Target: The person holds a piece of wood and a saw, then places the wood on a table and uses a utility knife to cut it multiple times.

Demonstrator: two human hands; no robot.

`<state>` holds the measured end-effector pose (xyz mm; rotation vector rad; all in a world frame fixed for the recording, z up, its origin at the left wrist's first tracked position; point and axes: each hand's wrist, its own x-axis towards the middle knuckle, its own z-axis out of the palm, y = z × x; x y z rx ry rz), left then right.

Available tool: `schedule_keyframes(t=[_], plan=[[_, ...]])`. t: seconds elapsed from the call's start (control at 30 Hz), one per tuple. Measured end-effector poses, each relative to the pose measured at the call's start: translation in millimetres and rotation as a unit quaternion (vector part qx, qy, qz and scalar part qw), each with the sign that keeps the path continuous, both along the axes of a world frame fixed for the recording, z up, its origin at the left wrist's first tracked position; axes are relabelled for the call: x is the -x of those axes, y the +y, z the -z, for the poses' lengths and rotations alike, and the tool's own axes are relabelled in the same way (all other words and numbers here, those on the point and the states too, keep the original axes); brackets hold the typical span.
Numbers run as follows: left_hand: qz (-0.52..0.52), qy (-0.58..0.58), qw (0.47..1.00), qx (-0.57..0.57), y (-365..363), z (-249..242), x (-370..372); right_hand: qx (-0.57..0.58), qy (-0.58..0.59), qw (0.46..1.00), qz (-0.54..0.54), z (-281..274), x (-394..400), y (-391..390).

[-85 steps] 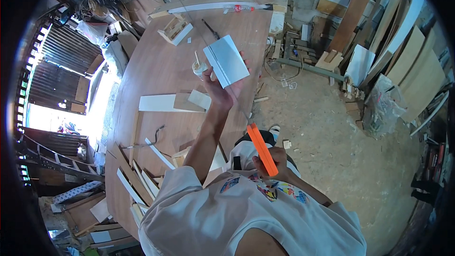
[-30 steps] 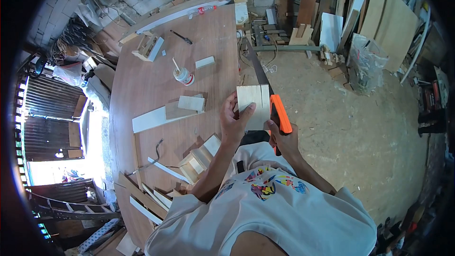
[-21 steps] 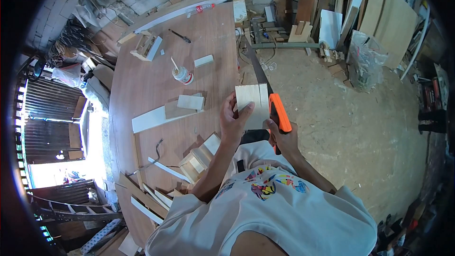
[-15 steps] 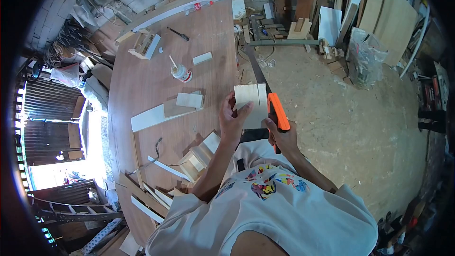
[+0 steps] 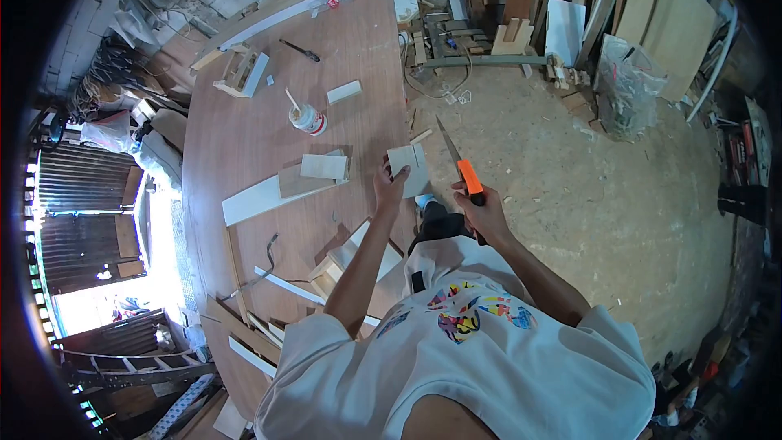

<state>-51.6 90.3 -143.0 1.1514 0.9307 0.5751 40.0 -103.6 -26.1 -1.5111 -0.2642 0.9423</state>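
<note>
My left hand (image 5: 392, 187) grips a small pale wooden board (image 5: 411, 169) at the table's right edge, thumb on its face. A short dark slit runs into the board from its far edge. In my right hand (image 5: 485, 213) is a hand saw (image 5: 470, 177) with an orange and black handle, its narrow blade pointing away from me. The blade is apart from the board, to its right. Left of my left hand, a small wood block (image 5: 323, 166) lies across longer pale boards on the table.
On the brown table (image 5: 244, 138) stand a glue pot (image 5: 308, 119) with a stick in it, a small wooden frame (image 5: 242, 73) and a wood piece (image 5: 344, 91). Wood strips (image 5: 252, 342) lie near my left side. Boards (image 5: 652, 24) lean at the back right beside a plastic bag (image 5: 629, 90).
The saw has come away from the board and now sits to its right, blade pointing forward. The board has moved slightly left and away from my body, and it is tilted.
</note>
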Motion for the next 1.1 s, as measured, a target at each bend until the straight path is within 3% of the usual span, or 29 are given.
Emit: schedule_keyframes(t=[0.03,0.1,0.3,0.5,0.63,0.7,0.8,0.87,1.0,1.07,1.1], plan=[[0.001,0.002,1.000,0.002,7.3,18.8,1.3,0.014,-0.001,1.000,-0.006,2.7,-0.9,0.8],[0.019,0.063,0.993,-0.103,21.9,53.0,4.1,0.030,0.001,1.000,-0.007,11.0,0.0,0.3],[0.083,0.139,0.972,-0.171,48.4,117.4,-2.5,0.082,0.006,0.997,0.000,29.1,7.9,-3.7],[0.090,0.216,0.937,-0.261,45.0,114.2,-8.7,0.091,0.024,0.996,-0.004,39.7,19.6,-4.8],[0.076,0.197,0.945,-0.249,43.2,112.8,-8.2,0.107,-0.004,0.994,-0.016,40.2,25.1,-1.2],[0.060,0.316,0.840,-0.437,38.2,99.9,-7.4,0.110,-0.003,0.994,-0.025,41.0,24.6,1.1],[0.068,0.323,0.855,-0.399,36.9,84.8,-10.8,0.107,0.033,0.993,-0.039,44.5,22.7,4.8],[0.087,0.300,0.844,-0.436,48.0,92.4,-11.3,0.144,-0.208,0.966,-0.050,44.8,23.6,9.3],[0.142,0.246,0.822,-0.494,66.4,105.6,-20.4,0.128,-0.198,0.969,-0.071,24.0,15.3,21.2],[0.163,0.240,0.817,-0.498,69.8,104.1,-26.1,0.184,0.004,0.980,-0.078,0.6,9.5,29.1],[0.180,0.233,0.811,-0.505,71.5,102.9,-29.6,0.185,0.004,0.980,-0.077,6.1,11.3,28.1]])
